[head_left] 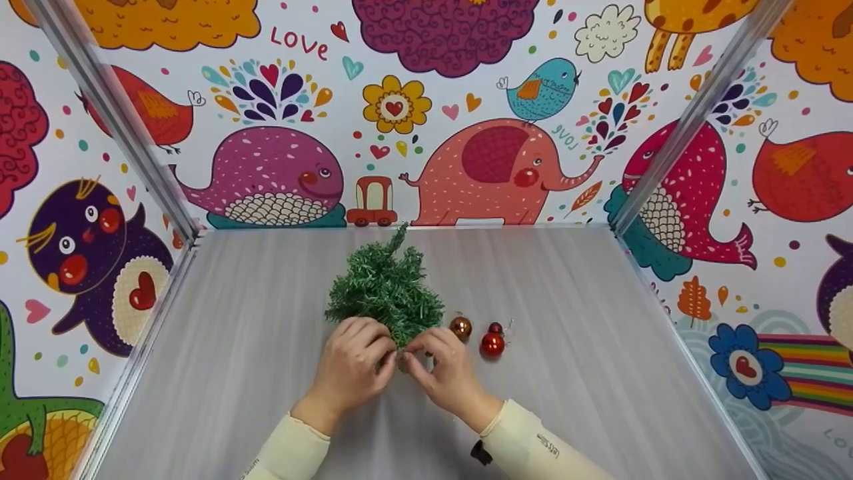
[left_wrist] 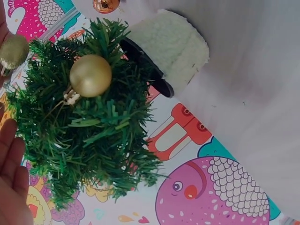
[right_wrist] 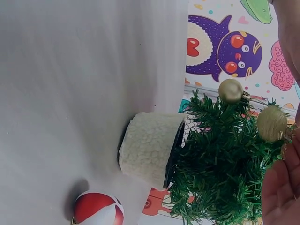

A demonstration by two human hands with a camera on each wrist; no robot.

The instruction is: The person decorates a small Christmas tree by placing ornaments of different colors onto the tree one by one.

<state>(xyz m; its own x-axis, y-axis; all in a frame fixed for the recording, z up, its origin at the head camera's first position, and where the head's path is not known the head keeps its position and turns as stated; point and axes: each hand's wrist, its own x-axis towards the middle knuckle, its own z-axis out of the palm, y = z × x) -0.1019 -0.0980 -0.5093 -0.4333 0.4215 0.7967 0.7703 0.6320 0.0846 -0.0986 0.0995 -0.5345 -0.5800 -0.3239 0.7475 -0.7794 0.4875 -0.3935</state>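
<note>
Green tinsel tree (head_left: pixel 383 287): we see it just beyond both hands' fingertips. Left hand (head_left: pixel 356 360): thumb and forefinger close together, their grip unclear to us. Glittery gold ball (right_wrist: pixel 272 124): between the hands. Right hand (head_left: pixel 448 367): fingertips clamped on that ball's end. Copper ball (head_left: pixel 460 328), red ball (head_left: pixel 492 345): right of these fingers.

The tabletop (head_left: pixel 566 333) carries a potted tree (head_left: pixel 383 287), a copper bauble (head_left: pixel 460 327), red baubles (head_left: pixel 492 345) and a red-white ball (right_wrist: pixel 98 209).
</note>
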